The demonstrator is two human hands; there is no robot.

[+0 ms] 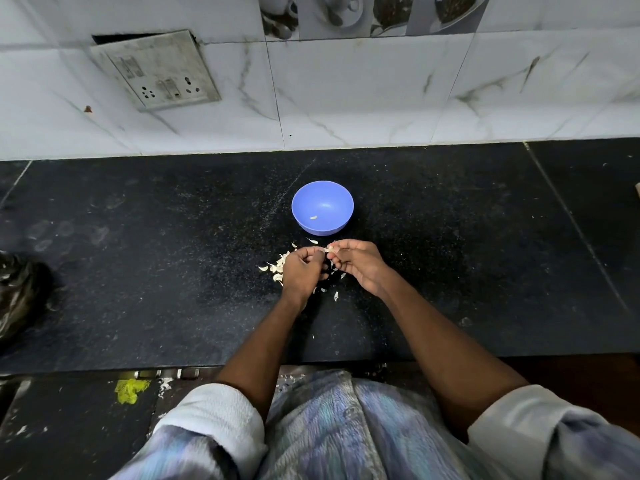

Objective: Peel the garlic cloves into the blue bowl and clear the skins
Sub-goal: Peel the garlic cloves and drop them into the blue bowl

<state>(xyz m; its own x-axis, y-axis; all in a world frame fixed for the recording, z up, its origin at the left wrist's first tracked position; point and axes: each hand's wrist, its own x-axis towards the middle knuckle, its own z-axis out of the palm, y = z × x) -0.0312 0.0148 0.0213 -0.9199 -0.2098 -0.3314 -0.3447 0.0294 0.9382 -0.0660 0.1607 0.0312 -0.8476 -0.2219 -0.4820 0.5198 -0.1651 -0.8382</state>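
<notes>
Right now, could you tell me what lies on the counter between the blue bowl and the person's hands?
In the head view, only a loose garlic skin lies on the dark counter between the blue bowl and the hands; the rest is bare.

Person, head view: bare forearms; pale grey-white sleeves [221,414] rolled to the elbows at 7 and 4 o'clock; blue-lilac streaked garment [332,431] at 6 o'clock.

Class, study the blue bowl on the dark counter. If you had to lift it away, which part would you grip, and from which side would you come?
Grip the blue bowl by its rim on the far side, coming from above. It stands upright and open, so the thin rim offers a pinch, while the rounded wall would probably slip. The left hand and right hand crowd the near side, peeling a clove.
</notes>
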